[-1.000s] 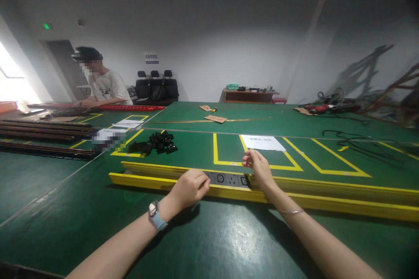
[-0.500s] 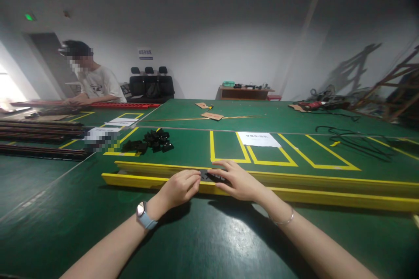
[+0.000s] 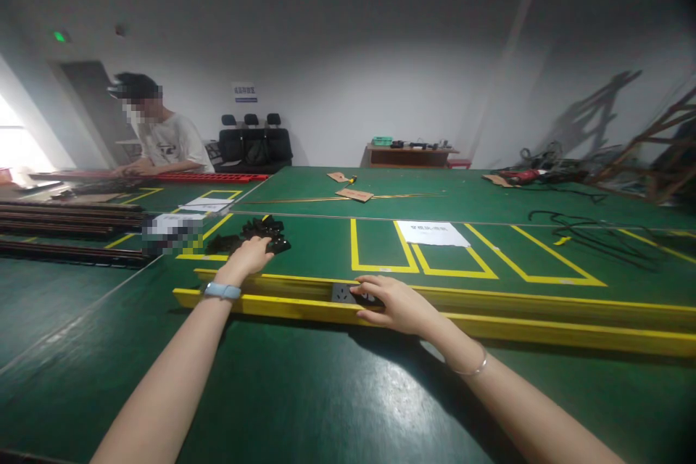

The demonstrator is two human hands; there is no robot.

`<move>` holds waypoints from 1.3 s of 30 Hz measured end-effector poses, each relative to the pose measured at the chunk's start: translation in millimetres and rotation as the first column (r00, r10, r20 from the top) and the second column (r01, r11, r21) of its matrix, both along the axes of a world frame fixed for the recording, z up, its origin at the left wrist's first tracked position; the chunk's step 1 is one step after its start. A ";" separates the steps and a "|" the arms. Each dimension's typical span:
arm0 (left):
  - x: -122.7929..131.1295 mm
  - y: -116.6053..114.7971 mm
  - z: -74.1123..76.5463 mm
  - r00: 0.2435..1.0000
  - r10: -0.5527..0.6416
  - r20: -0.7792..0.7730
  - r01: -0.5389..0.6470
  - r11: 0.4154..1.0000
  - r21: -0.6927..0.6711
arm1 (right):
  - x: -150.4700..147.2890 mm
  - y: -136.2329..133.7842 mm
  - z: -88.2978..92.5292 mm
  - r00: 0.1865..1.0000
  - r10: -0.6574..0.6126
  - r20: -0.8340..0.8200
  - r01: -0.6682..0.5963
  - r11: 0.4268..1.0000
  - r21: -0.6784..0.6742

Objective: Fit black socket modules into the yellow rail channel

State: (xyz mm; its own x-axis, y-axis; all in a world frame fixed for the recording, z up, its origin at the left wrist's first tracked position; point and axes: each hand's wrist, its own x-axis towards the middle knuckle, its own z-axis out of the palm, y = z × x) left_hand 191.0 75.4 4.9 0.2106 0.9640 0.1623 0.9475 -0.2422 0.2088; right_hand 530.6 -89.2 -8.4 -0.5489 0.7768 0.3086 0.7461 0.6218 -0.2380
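Note:
A long yellow channel lies across the table in front of me. Inside it sits a socket strip with a grey socket face; its dark part on the right is mostly covered. My right hand straddles the channel, fingers and thumb curved around the socket strip. Beyond the channel's left part, my left hand reaches over to a pile of small black parts. Its fingers stretch forward at the near side of the pile, and nothing shows in them. Their tips are partly hidden against the black parts.
Yellow tape frames and a white paper sign mark the green table. Dark rails lie at left, before a seated person. Brown cardboard pieces and black cables lie farther back.
My left hand has left the socket strip and moved left and away from me to the black parts, uncovering the grey socket face. My right hand has stayed at the socket strip.

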 end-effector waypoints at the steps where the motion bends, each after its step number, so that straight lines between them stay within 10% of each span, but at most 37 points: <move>1: 1.8 7.5 -4.1 1.000 -0.018 -0.015 0.018 1.000 -0.002 | 0.0 0.1 0.6 1.000 0.003 -0.013 -0.003 1.000 -0.005; 11: 20.3 32.4 -37.5 0.997 -0.040 -0.069 0.036 0.998 -0.058 | 1.5 -0.6 -0.3 0.999 0.019 -0.046 -0.018 1.000 0.010; 22: 18.9 20.5 -30.9 0.994 -0.033 -0.100 0.028 0.998 -0.058 | 0.9 -1.7 1.8 1.000 0.018 -0.024 -0.018 1.000 0.011; 26: 23.0 17.7 -20.5 0.991 0.062 0.121 -0.056 0.997 -0.060 | 0.2 -2.0 1.6 1.000 0.014 -0.018 -0.014 1.000 0.020; 34: 16.3 -18.4 1.9 0.657 0.026 0.753 0.323 0.893 -0.313 | 1.2 -1.0 0.0 0.999 0.025 -0.031 -0.024 0.999 0.029; 39: -7.4 -43.4 -4.6 0.365 0.124 0.923 0.345 0.902 -0.258 | 0.6 -0.6 -0.8 0.999 0.027 -0.024 -0.026 0.999 0.028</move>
